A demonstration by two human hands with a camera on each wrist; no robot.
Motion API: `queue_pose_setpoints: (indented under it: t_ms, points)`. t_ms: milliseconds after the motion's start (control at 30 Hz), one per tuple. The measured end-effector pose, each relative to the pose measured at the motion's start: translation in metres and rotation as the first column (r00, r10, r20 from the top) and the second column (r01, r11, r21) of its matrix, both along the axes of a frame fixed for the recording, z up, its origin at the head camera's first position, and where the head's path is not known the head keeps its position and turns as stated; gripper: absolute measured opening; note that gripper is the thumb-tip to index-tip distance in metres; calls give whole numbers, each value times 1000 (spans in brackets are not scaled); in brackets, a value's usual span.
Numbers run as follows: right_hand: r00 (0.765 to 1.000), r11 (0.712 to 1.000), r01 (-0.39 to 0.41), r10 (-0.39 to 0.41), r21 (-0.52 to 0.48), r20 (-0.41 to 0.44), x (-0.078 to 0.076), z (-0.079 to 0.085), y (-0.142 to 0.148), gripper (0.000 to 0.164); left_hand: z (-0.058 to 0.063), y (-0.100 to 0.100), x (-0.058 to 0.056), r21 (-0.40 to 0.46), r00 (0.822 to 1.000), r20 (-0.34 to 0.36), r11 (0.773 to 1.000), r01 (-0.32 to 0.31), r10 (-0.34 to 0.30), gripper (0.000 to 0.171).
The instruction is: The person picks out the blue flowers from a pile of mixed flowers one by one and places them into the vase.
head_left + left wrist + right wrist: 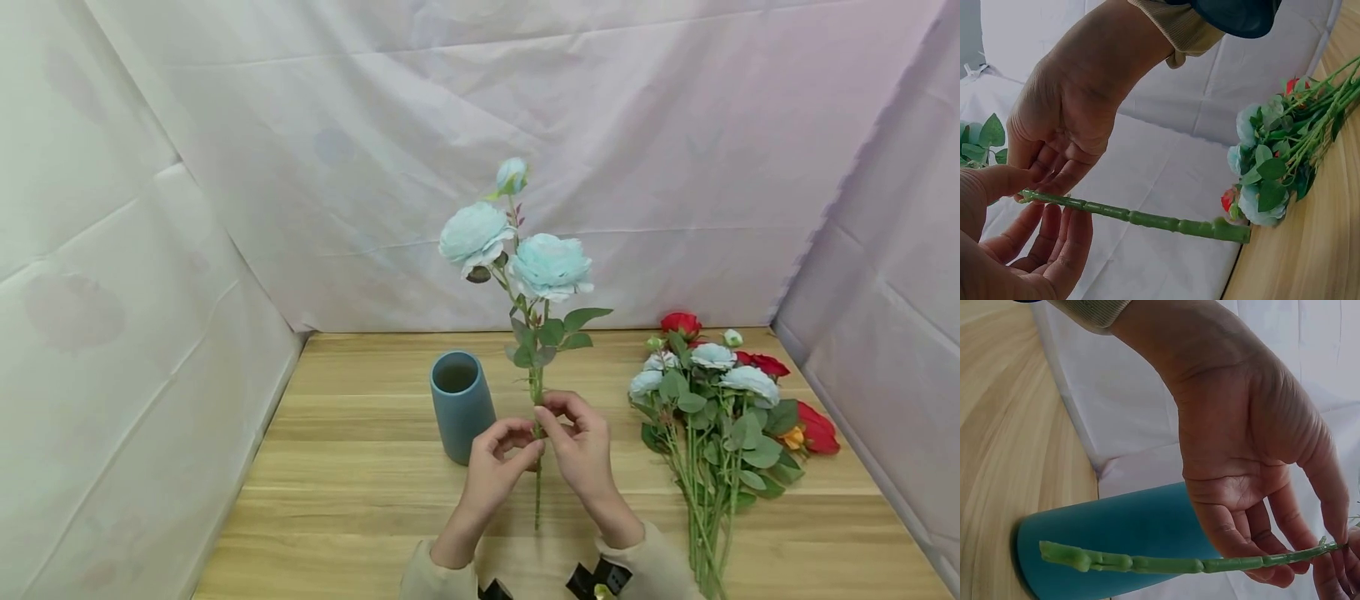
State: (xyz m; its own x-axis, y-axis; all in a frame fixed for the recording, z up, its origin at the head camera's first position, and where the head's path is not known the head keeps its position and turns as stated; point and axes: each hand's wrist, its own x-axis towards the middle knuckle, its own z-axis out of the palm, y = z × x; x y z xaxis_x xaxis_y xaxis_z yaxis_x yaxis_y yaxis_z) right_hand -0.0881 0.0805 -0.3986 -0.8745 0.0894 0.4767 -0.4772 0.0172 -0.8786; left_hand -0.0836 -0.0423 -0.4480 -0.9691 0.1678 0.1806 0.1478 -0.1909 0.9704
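Observation:
An artificial flower stem with pale blue blooms (551,265) and a bud stands upright between both hands over the table. My left hand (495,467) pinches its green stem (1154,220) between thumb and fingers. Slightly higher, my right hand (581,446) also pinches the stem, thumb and fingers meeting around it. The bare lower end of the stem points down below the hands. Just left of the flower stands a blue vase (462,417), its mouth facing up; in the right wrist view the vase (1116,531) shows behind the stem.
A bunch of artificial flowers (712,417), red, pale blue and orange, lies on the right of the wooden table (337,467), stems toward the front. White cloth (525,108) hangs behind and on both sides.

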Motion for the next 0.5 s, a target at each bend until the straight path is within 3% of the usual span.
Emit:
queue_pose_setpoints:
  t_ms: [500]
  points:
    - [1000, 1000, 6, -6, 16, 15, -1, 3, -3, 8, 0, -7, -2, -23, 994, 103, 999, 45, -42, 20]
